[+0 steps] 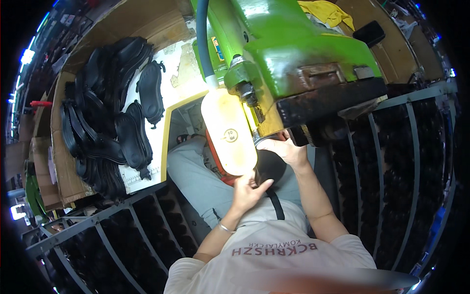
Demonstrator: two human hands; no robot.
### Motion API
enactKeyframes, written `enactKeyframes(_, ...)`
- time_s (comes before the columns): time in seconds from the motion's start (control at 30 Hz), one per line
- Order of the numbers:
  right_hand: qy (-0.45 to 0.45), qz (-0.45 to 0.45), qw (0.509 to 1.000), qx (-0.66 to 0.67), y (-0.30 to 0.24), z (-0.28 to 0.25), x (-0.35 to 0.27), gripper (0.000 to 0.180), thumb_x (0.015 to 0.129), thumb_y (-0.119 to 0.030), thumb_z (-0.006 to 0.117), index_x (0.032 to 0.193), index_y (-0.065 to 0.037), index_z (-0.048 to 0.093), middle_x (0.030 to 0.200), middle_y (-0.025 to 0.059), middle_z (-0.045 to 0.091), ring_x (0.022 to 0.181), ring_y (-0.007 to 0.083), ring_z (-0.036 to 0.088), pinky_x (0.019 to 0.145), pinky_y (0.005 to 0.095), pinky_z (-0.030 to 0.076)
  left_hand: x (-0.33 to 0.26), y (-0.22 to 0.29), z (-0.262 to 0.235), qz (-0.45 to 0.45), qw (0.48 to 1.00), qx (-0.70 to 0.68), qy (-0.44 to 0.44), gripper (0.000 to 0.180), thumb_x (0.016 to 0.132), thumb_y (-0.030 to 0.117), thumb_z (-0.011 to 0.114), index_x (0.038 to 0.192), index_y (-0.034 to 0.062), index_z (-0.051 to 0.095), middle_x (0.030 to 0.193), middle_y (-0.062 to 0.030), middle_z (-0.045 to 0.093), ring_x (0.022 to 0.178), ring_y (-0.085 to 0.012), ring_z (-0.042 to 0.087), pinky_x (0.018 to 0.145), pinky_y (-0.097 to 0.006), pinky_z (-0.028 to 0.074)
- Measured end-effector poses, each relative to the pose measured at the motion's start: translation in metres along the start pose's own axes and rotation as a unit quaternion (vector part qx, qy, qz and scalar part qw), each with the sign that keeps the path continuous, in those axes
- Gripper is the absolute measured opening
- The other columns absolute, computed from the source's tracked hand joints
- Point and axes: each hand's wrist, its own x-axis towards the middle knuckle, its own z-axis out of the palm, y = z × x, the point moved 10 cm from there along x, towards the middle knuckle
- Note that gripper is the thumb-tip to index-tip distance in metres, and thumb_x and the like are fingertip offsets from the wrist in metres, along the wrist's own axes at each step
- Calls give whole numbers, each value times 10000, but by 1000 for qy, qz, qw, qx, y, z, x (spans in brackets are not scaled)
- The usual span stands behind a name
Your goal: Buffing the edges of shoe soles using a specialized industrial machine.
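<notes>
Workpiece (271, 165) (apparently one), two hands (293, 151) (246, 195)

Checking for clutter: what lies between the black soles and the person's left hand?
Between the black soles and the left hand, the head view shows a strip of white tabletop, its yellow edge, then the grey trousers.

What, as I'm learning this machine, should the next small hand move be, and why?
Perhaps ease the right hand slightly away from the green machine: its fingers sit close to the machine's lower end, while the left hand is by the lower tip of the pale oblong cover. The dark piece between the hands is partly hidden, so how it is held is unclear.
</notes>
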Motion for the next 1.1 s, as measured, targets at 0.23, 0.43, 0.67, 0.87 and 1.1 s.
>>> enactKeyframes(0.23, 277, -223, 912, -203, -132, -140, -26, 334, 817, -42, 651, 1115, 26, 516, 857, 82, 613, 648, 79, 572, 515, 218, 471, 71, 117, -176, 371, 827, 307, 290, 432, 789, 271, 659, 1145, 49, 558, 1091, -100, 583, 973, -251, 546, 889, -402, 422)
enactKeyframes(0.43, 487, -234, 828, -152, -124, -306, -13, 435, 845, -24, 580, 1230, 10, 379, 813, 147, 590, 511, 165, 612, 407, 235, 470, 118, 152, -199, 404, 774, 363, 325, 476, 731, 175, 716, 1165, 59, 561, 1154, -101, 569, 1044, -266, 547, 932, -385, 413)
enactKeyframes(0.67, 538, -21, 802, -259, -74, -309, -9, 542, 810, -226, 675, 1212, -4, 387, 634, 79, 559, 399, 137, 512, 355, 256, 405, 109, 164, -253, 199, 783, 476, 349, 432, 705, 172, 733, 1103, 60, 605, 1137, -117, 580, 1049, -288, 545, 927, -394, 407)
enactKeyframes(0.87, 190, 50, 970, -145, 21, -166, -2, 351, 920, -238, 554, 1150, 13, 472, 686, 73, 593, 507, 94, 559, 417, 224, 433, 26, 180, -221, 211, 812, 439, 322, 308, 602, 98, 737, 896, 61, 652, 1072, -131, 614, 1028, -293, 550, 884, -410, 432)
enactKeyframes(1.1, 20, 274, 929, 247, 117, -54, -64, 365, 788, -37, 611, 1138, 36, 539, 1039, 152, 623, 881, 212, 639, 757, 311, 534, -17, 173, -35, 358, 824, 419, -129, 432, 559, 199, 779, 945, 72, 633, 1126, -96, 600, 990, -298, 555, 855, -429, 414)
